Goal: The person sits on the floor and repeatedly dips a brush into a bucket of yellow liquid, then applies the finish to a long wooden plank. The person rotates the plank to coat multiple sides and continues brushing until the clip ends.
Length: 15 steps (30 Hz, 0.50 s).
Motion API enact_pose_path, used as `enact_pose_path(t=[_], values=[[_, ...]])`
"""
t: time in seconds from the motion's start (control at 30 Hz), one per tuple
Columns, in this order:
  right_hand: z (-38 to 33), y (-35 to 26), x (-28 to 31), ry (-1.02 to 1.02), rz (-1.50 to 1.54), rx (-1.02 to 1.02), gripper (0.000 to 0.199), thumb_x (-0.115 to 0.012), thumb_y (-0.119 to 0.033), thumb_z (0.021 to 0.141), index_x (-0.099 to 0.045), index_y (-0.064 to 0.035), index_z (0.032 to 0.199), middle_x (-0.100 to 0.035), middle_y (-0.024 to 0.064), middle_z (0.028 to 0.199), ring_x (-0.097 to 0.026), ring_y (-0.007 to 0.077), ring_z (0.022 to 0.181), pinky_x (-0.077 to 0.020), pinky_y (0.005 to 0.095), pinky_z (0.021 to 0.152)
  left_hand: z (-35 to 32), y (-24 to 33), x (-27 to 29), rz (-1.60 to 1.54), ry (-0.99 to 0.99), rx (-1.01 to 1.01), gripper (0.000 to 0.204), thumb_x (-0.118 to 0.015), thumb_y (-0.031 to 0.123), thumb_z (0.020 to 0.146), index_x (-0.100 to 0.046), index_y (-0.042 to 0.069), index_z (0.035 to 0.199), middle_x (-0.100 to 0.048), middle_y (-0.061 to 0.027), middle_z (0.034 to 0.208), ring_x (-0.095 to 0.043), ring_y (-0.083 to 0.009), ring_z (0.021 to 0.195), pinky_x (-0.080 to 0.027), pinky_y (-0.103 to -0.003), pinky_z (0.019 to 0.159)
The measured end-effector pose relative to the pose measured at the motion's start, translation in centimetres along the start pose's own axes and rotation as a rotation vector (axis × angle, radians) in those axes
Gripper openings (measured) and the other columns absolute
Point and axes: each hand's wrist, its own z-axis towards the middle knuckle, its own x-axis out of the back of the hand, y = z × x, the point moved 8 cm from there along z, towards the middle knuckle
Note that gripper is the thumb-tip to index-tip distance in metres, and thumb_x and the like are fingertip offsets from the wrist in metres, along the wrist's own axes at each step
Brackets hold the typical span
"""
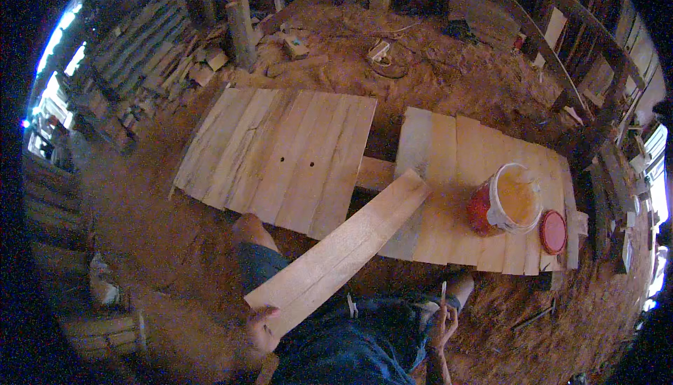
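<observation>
My left hand (263, 330) is closed on the near end of a long, flat wooden board (343, 255). The board slants up and to the right, its far end over the edge of the right-hand row of planks (438, 210). Low on the right, my right hand (440, 327) grips a thin, pale stick (443, 292) pointing upward; whether it has bristles or a blade cannot be made out. On the right-hand planks stands a red bucket (484, 210) with a whitish rim and yellowish contents. A round red lid (553, 232) lies beside it.
To the left lies another panel of planks side by side (242, 146), with two dark holes. A white power strip (379, 52) with a cable rests on the dirt floor (336, 38) beyond. Scrap wood (203, 66) is heaped at the far left, and timber braces (554, 48) rise at the right.
</observation>
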Motion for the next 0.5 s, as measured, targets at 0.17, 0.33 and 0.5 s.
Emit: enact_pose_path(t=[0.17, 0.33, 0.5], values=[[-1.0, -0.7, 0.8, 0.031, -0.005, 0.088, 0.021, -0.053, -0.019, 0.097, -0.06, -0.0006, 0.09, -0.056, 0.0042, 0.075, -0.048, 0.0141, 0.07, -0.0411, 0.0302, 0.065, 1.4, -6.1, -1.4, -0.195, -0.093, 0.217, 0.022, -0.065, 0.009, 0.078, -0.064, 0.009, 0.1, -0.066, -0.0095, 0.105, -0.064, -0.0239, 0.097, -0.055, -0.037, 0.082], [-1.0, -0.2, -0.6, -0.032, -0.224, 0.322, 0.019, -0.052, -0.017, 0.098, -0.059, -0.0006, 0.089, -0.055, 0.005, 0.074, -0.048, 0.0139, 0.069, -0.0404, 0.0307, 0.063, 6.8, -13.2, -11.2, -0.415, -0.317, 0.461, 0.037, -0.066, 0.0, 0.081, -0.057, 0.003, 0.117, -0.063, -0.0115, 0.117, -0.059, -0.0268, 0.112, -0.048, -0.038, 0.102], [-0.1, 4.8, 1.3, 0.014, -0.097, 0.192, 0.019, -0.055, -0.02, 0.096, -0.058, -0.0013, 0.092, -0.058, 0.0072, 0.075, -0.049, 0.0169, 0.063, -0.0393, 0.0296, 0.055, 14.4, -18.3, -17.0, -0.613, -0.414, 0.351, 0.046, -0.061, -0.007, 0.081, -0.053, 0.001, 0.126, -0.062, -0.0158, 0.12, -0.059, -0.0313, 0.113, -0.049, -0.041, 0.101]])
